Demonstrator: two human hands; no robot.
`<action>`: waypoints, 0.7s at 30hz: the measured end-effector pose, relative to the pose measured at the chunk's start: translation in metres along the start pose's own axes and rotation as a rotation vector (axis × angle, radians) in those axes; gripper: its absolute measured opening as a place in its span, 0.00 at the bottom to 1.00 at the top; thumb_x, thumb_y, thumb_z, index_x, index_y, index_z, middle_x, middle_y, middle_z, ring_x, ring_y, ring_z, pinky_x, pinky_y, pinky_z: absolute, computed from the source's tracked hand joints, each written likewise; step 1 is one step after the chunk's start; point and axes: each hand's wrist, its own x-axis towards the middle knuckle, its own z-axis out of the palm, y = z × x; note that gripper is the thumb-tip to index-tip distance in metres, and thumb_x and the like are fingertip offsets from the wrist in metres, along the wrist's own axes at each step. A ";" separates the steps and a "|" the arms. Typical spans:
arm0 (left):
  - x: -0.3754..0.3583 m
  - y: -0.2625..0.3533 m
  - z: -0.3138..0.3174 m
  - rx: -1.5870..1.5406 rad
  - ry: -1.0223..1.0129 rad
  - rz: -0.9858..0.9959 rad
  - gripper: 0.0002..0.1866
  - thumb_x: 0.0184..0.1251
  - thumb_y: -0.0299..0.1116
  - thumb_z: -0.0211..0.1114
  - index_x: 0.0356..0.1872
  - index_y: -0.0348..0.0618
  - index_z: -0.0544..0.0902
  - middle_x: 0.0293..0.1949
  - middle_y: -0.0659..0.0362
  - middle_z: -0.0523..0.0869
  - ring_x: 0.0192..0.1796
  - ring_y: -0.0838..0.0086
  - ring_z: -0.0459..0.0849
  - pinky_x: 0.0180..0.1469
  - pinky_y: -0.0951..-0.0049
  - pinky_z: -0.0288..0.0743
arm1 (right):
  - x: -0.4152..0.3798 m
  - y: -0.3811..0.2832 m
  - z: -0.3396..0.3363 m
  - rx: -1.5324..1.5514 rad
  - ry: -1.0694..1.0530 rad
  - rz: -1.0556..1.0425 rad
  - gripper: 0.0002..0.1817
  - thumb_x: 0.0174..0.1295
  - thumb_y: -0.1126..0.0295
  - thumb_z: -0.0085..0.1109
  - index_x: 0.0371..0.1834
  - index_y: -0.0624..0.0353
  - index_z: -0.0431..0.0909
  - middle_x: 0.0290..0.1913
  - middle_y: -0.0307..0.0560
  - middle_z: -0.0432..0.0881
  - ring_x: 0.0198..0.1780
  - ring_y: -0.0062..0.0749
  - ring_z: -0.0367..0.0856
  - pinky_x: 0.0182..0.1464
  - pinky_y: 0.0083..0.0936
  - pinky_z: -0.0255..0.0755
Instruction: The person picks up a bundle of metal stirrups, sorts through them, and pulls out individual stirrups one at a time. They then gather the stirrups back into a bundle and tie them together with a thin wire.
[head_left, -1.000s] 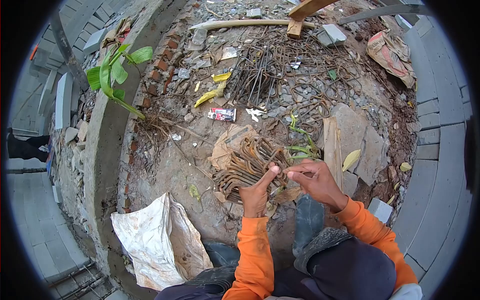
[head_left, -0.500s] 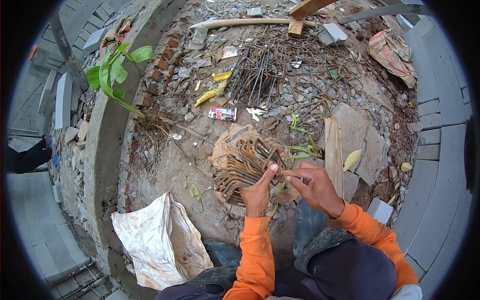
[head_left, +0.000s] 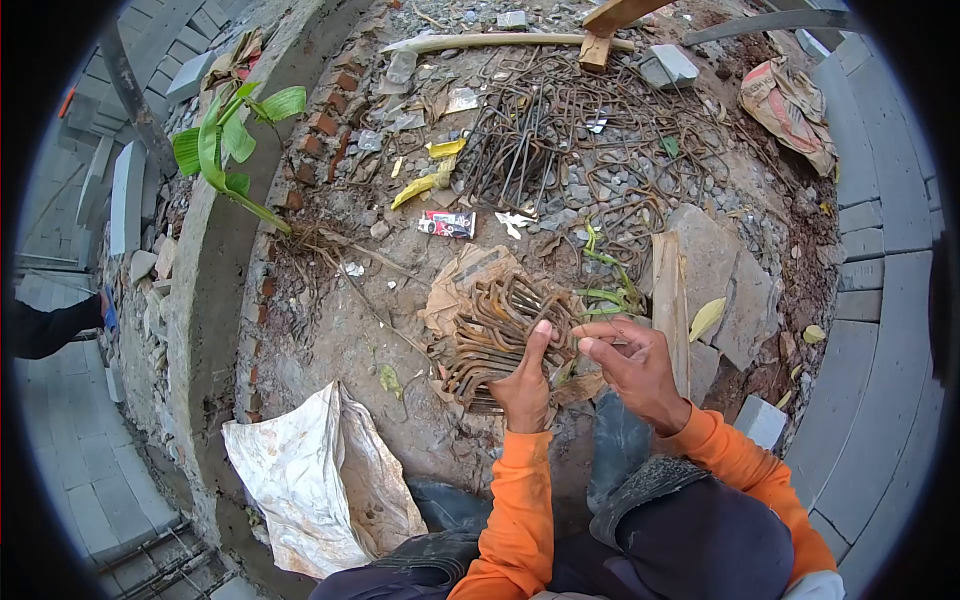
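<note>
A bundle of rusty bent steel bars [head_left: 490,345] lies on a torn piece of brown paper [head_left: 468,275] in front of me. My left hand [head_left: 527,388] is closed on the bundle's right side, its thumb pressed over the bars. Just right of that thumb, my right hand [head_left: 637,368] pinches thumb and forefinger together beside the bundle's end. Whatever is between those fingertips is too small to make out.
A heap of bent bars [head_left: 520,150] lies on rubble beyond the bundle. A white sack [head_left: 320,480] is at lower left, near a concrete curb [head_left: 215,300]. A wooden board [head_left: 670,310] and stone slab [head_left: 735,290] lie right. Another person's sleeve [head_left: 50,325] shows far left.
My right hand has shifted slightly right, its fingertips a little farther from my left thumb. My left hand stays on the bundle. The other person's arm at far left has moved slightly.
</note>
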 end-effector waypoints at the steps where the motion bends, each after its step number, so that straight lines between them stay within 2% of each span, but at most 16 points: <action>1: 0.000 0.000 -0.001 0.021 -0.008 0.008 0.11 0.64 0.18 0.70 0.46 0.37 0.82 0.40 0.59 0.86 0.38 0.76 0.84 0.45 0.74 0.79 | 0.000 -0.003 -0.001 0.098 0.001 0.101 0.11 0.69 0.72 0.64 0.50 0.65 0.84 0.34 0.36 0.79 0.23 0.14 0.71 0.22 0.15 0.62; 2: 0.000 0.000 -0.002 0.043 -0.016 0.016 0.11 0.64 0.18 0.69 0.45 0.37 0.82 0.40 0.59 0.86 0.38 0.76 0.84 0.45 0.74 0.79 | 0.001 -0.005 -0.002 0.197 0.003 0.203 0.11 0.69 0.72 0.63 0.51 0.65 0.83 0.35 0.37 0.80 0.21 0.13 0.70 0.21 0.13 0.60; 5: -0.001 0.010 0.003 -0.175 0.001 0.001 0.08 0.64 0.19 0.70 0.43 0.35 0.84 0.39 0.58 0.88 0.39 0.77 0.85 0.45 0.75 0.79 | 0.003 -0.011 -0.001 0.354 -0.024 0.349 0.13 0.69 0.72 0.63 0.54 0.63 0.80 0.36 0.40 0.82 0.18 0.11 0.67 0.18 0.12 0.56; 8: 0.000 0.009 -0.001 -0.178 -0.016 -0.016 0.07 0.65 0.19 0.70 0.42 0.34 0.84 0.38 0.58 0.88 0.38 0.76 0.85 0.45 0.74 0.79 | 0.009 -0.005 -0.011 0.436 -0.081 0.448 0.13 0.69 0.71 0.64 0.54 0.63 0.79 0.36 0.40 0.82 0.17 0.11 0.67 0.18 0.12 0.55; 11: -0.002 0.012 -0.001 -0.116 -0.034 0.017 0.06 0.65 0.19 0.70 0.41 0.34 0.84 0.37 0.59 0.87 0.37 0.76 0.84 0.44 0.74 0.79 | 0.009 -0.010 -0.012 0.422 -0.052 0.496 0.13 0.69 0.72 0.63 0.54 0.64 0.79 0.34 0.40 0.83 0.17 0.10 0.64 0.17 0.12 0.52; 14: -0.001 0.015 0.000 -0.129 -0.045 0.044 0.06 0.65 0.19 0.70 0.41 0.34 0.85 0.37 0.59 0.88 0.38 0.77 0.84 0.45 0.75 0.79 | 0.008 -0.006 -0.010 0.313 -0.077 0.449 0.10 0.67 0.74 0.65 0.50 0.63 0.81 0.32 0.41 0.85 0.20 0.12 0.71 0.20 0.13 0.59; 17: -0.001 0.012 -0.002 -0.085 -0.011 0.012 0.07 0.64 0.20 0.72 0.41 0.35 0.85 0.37 0.60 0.88 0.38 0.77 0.84 0.45 0.75 0.78 | 0.010 0.014 -0.008 0.111 -0.067 0.184 0.11 0.68 0.71 0.66 0.47 0.67 0.83 0.31 0.44 0.86 0.25 0.16 0.77 0.26 0.17 0.68; 21: 0.001 0.007 -0.007 0.023 -0.005 0.048 0.08 0.63 0.21 0.73 0.41 0.35 0.85 0.37 0.60 0.88 0.38 0.78 0.84 0.46 0.76 0.78 | 0.007 0.012 -0.015 -0.134 -0.175 0.113 0.12 0.68 0.67 0.67 0.45 0.65 0.86 0.32 0.42 0.87 0.30 0.18 0.80 0.31 0.19 0.71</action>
